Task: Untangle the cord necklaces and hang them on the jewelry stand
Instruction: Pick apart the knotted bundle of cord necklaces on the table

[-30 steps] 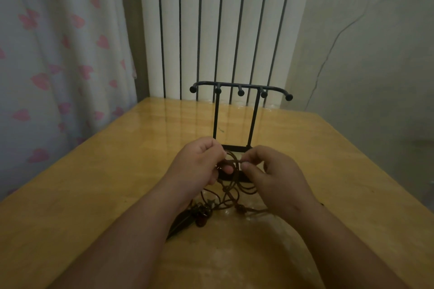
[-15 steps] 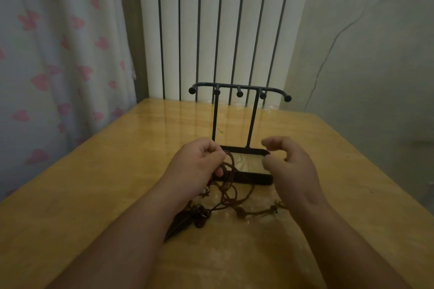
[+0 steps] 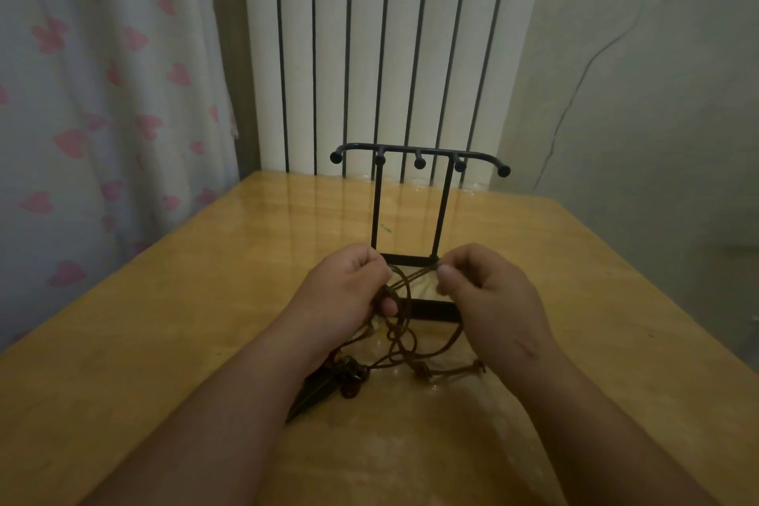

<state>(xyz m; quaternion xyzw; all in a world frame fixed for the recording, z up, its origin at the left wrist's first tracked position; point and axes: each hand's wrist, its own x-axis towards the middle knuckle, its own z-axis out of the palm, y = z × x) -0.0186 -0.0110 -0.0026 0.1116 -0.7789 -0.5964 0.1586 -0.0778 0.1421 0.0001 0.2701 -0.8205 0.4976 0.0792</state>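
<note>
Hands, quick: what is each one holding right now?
Left hand: closed, gripping the tangled brown cords.
Right hand: closed, pinching a strand of the same cords.

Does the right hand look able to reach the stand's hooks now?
Probably yes: the right hand pinches the cord necklaces near the jewelry stand, and nothing blocks its hooks, though the tangle may pull back.

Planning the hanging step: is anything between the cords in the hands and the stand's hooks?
Nothing visible. The left hand and right hand pinch the cord necklaces just in front of the jewelry stand, whose five hooks are bare. The only hindrance is the cords' own tangle, hanging toward the table.
</note>
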